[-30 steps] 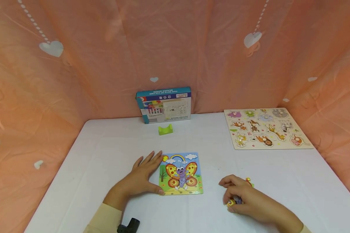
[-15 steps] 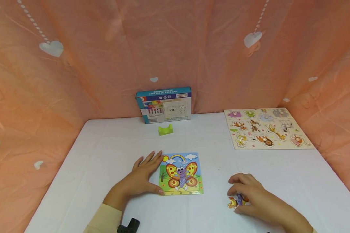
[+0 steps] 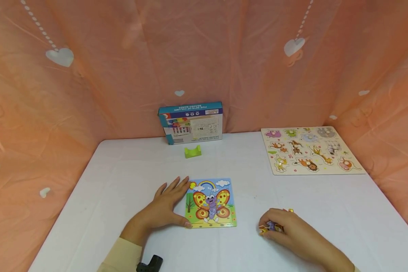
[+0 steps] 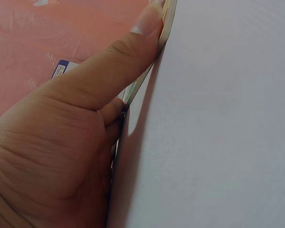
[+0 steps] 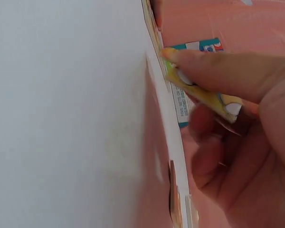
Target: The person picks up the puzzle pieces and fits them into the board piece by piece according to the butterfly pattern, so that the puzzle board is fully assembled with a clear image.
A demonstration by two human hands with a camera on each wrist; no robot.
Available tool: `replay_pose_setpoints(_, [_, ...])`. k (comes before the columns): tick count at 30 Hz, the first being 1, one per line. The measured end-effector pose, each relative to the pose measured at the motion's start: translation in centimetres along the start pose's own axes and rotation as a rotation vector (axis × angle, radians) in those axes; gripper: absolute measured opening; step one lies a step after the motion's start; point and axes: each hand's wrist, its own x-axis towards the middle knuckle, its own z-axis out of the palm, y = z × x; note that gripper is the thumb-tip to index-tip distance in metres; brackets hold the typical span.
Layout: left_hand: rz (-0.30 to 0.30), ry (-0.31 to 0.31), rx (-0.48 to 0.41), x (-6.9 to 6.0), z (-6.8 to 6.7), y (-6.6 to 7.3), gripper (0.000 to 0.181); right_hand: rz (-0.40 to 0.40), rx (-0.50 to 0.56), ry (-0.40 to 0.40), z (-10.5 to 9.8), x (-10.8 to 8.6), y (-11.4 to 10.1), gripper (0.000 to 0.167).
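A square butterfly puzzle (image 3: 210,206) lies flat on the white table. My left hand (image 3: 164,206) rests at its left side with straight, spread fingers; the thumb presses the lower left corner and the other fingertips touch the upper left edge. Over to the right, my right hand (image 3: 282,228) holds a small puzzle piece (image 3: 271,226) with purple and yellow print. The right wrist view has a yellow-edged piece (image 5: 204,95) pinched between thumb and fingers, off the tabletop. More flat pieces (image 5: 175,204) lie under that hand, mostly hidden.
A cardboard bead box (image 3: 192,122) stands at the back against the orange curtain (image 3: 204,56). In front of it sits a green block (image 3: 193,152) with a curved top. An animal peg puzzle board (image 3: 312,151) lies at the back right.
My right hand drew back right with looser fingers over the pieces, then moved a little left and closed its fingers round a piece. The left hand and the butterfly puzzle stay put.
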Motion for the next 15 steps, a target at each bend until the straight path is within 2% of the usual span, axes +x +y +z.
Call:
replay_pose_setpoints(4, [0.0,-0.004,0.002,0.0,-0.1,0.1,0.13,-0.089,0.059,0.082,0.5,0.2,-0.1,0.017])
replay_pose_setpoints(7, [0.002,-0.005,0.004,0.0,-0.1,0.1,0.13,-0.135,0.11,0.098,0.9,0.4,-0.1,0.028])
replay_pose_setpoints(10, [0.003,-0.006,0.003,0.0,-0.1,0.1,0.13,-0.077,0.228,0.077,1.2,0.6,-0.4,0.033])
replay_pose_setpoints(12, [0.001,-0.004,0.0,0.0,0.0,0.1,0.13,-0.022,0.297,0.085,1.5,0.8,-0.6,0.03])
replay_pose_setpoints(15, [-0.002,-0.004,-0.001,0.0,0.0,0.1,0.13,0.007,0.32,0.148,1.9,1.1,-0.9,0.022])
